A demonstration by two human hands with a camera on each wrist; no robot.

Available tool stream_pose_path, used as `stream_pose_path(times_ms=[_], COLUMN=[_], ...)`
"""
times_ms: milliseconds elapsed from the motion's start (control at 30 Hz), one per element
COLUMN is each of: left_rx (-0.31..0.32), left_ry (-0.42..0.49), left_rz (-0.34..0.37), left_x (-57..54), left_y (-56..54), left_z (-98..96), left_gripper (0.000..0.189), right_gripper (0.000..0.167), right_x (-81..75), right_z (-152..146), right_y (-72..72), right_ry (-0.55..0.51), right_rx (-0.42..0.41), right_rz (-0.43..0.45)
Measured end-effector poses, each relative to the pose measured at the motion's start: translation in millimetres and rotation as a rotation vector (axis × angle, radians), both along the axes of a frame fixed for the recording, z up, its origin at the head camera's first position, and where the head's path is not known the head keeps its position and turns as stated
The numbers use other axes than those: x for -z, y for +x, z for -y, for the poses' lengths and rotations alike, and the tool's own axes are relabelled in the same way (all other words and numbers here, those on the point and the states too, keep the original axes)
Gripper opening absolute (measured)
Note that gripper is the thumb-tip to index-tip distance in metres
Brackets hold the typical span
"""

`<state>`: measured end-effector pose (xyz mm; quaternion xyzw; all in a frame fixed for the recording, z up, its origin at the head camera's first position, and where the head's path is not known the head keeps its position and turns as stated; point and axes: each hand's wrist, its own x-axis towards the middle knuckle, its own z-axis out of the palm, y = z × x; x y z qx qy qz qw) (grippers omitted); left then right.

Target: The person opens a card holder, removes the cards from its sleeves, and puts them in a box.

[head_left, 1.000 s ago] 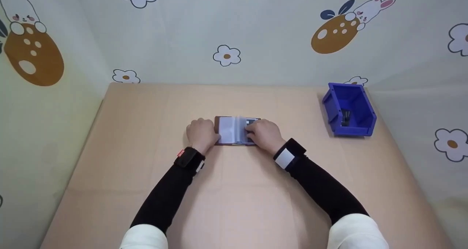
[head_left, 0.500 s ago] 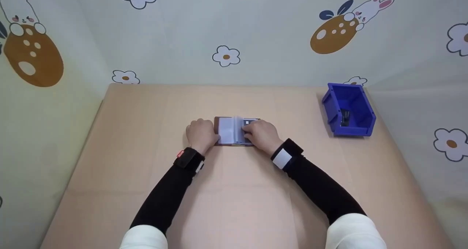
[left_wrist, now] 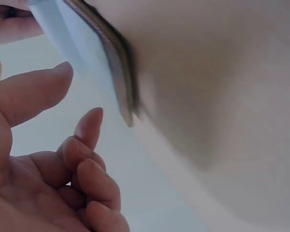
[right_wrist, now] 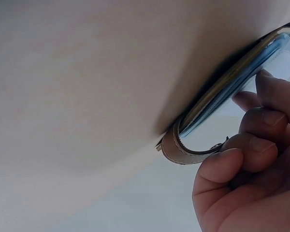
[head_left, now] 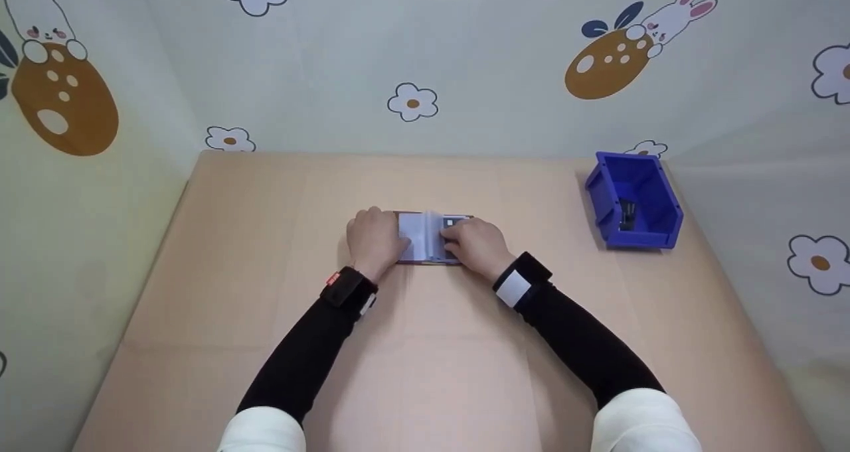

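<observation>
A brown card holder point(head_left: 413, 234) lies spread on the table, its clear plastic sleeves fanned at the middle. My left hand point(head_left: 374, 243) is at its left side, thumb over the left page. In the left wrist view, the left thumb point(left_wrist: 43, 89) and forefinger stand apart, and the other fingers are loosely curled. My right hand point(head_left: 483, 246) holds the right side, thumb and finger at the sleeves. A dark card shows beneath them. In the right wrist view, the holder's strap point(right_wrist: 176, 152) curves beside the right hand's curled fingers.
A blue plastic bin point(head_left: 636, 239) stands at the table's back right, with small dark objects point(head_left: 627, 214) inside. Patterned cloth point(head_left: 319, 74) hangs behind the table point(head_left: 265, 306) and along both sides.
My left hand has shifted slightly to the right, covering the holder's brown left edge. The right hand moved slightly left at first and has since stayed nearly still.
</observation>
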<state>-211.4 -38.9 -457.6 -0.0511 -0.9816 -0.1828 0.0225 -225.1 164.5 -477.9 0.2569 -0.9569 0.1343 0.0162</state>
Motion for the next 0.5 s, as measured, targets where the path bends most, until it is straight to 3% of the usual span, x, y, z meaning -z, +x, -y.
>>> stream_pose_path(times_ms=[233, 500], left_rx=[0.164, 0.221], left_ry=[0.05, 0.007], left_rz=[-0.012, -0.068], left_x=[-2.6, 3.2], left_y=[9.2, 10.3], left_z=[-16.1, -27.6], left_gripper=[0.031, 0.025], right_gripper=[0.013, 0.012], right_x=[-1.3, -2.1], right_z=[-1, -1], right_y=[1.3, 1.9], right_ry=[-0.006, -0.018], right_rx=[0.001, -0.001], right_rz=[-0.005, -0.003])
